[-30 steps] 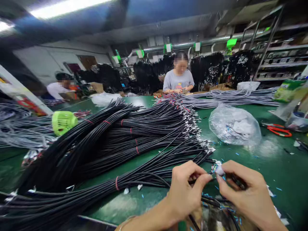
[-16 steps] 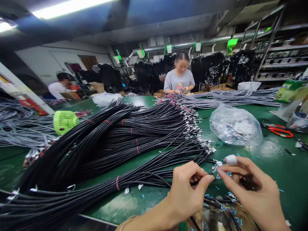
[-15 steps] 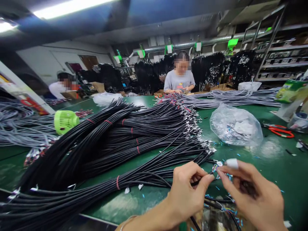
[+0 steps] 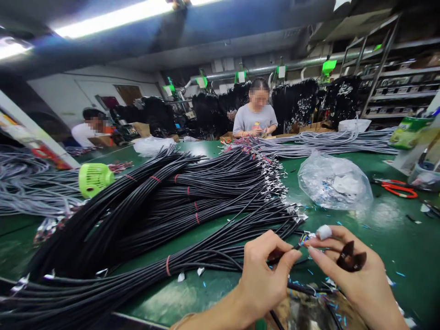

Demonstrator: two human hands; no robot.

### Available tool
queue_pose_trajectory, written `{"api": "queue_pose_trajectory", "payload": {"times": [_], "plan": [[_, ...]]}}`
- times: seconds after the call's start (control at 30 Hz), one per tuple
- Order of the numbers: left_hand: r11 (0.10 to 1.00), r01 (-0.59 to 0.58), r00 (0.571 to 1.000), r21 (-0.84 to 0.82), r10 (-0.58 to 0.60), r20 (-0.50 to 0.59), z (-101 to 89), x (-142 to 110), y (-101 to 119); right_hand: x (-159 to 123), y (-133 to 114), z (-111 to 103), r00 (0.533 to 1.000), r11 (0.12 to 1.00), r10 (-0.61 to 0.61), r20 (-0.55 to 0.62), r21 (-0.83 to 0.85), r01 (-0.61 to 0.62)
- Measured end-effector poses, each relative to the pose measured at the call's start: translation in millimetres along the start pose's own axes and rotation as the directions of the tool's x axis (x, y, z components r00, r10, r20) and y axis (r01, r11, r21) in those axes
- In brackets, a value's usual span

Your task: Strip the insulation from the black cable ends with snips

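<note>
My left hand [image 4: 266, 270] is closed in a pinch on a thin black cable [image 4: 285, 256] whose coloured wire ends stick out at its tip. My right hand [image 4: 350, 270] faces it, fingers curled, holding a small dark tool [image 4: 350, 260] in its palm. Its forefinger wears a white finger cover [image 4: 323, 232] and touches the wire ends. Both hands hover over the green table [image 4: 388, 233] near its front edge. A big heap of bundled black cables [image 4: 165, 206] tied with red bands lies to the left.
A clear plastic bag of small parts [image 4: 333, 182] lies behind my hands. Red-handled scissors [image 4: 398, 188] rest at the right, a green mini fan [image 4: 93, 178] at the left. Grey cables [image 4: 326, 141] run along the far side, where a person in a grey shirt [image 4: 256, 117] sits. Another person [image 4: 90, 127] is at far left.
My right hand has turned and drawn back a little, so the dark tool in its palm now shows. The capped forefinger has come off the wire tip and returned. The left hand has held still.
</note>
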State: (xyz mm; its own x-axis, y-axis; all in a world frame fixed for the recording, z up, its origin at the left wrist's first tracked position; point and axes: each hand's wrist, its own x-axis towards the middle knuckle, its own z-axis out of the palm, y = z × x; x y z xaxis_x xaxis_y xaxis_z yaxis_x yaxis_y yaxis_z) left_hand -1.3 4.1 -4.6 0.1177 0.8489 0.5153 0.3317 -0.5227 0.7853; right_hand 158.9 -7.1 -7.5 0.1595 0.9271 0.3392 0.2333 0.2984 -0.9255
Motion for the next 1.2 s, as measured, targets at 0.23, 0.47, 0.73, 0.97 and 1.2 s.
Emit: {"api": "queue_pose_trajectory", "payload": {"times": [0.23,0.47,0.73,0.97,1.2], "plan": [[0.997,0.06,0.998,-0.049,-0.059,0.032,0.7,-0.4,-1.2,-1.2,6.3,2.8,0.995,0.991,0.089,0.039,0.096,-0.093],[0.99,0.114,0.987,-0.079,-0.103,0.123,0.3,1.3,-2.4,4.5,4.8,-3.5,0.997,0.994,0.078,0.03,0.072,-0.08],[0.998,0.05,0.995,-0.024,-0.048,0.091,-0.8,1.2,1.3,1.6,2.2,-4.6,0.999,0.996,0.036,0.013,0.086,-0.037],[1.0,-0.007,0.998,-0.003,0.007,0.07,0.6,-1.6,0.1,2.8,3.2,-4.5,0.999,0.999,0.047,0.009,0.02,-0.047],[0.997,0.064,0.994,-0.043,-0.06,0.093,3.1,-3.1,-1.6,5.0,2.5,2.9,0.999,0.999,-0.026,0.02,-0.047,0.027]]}}
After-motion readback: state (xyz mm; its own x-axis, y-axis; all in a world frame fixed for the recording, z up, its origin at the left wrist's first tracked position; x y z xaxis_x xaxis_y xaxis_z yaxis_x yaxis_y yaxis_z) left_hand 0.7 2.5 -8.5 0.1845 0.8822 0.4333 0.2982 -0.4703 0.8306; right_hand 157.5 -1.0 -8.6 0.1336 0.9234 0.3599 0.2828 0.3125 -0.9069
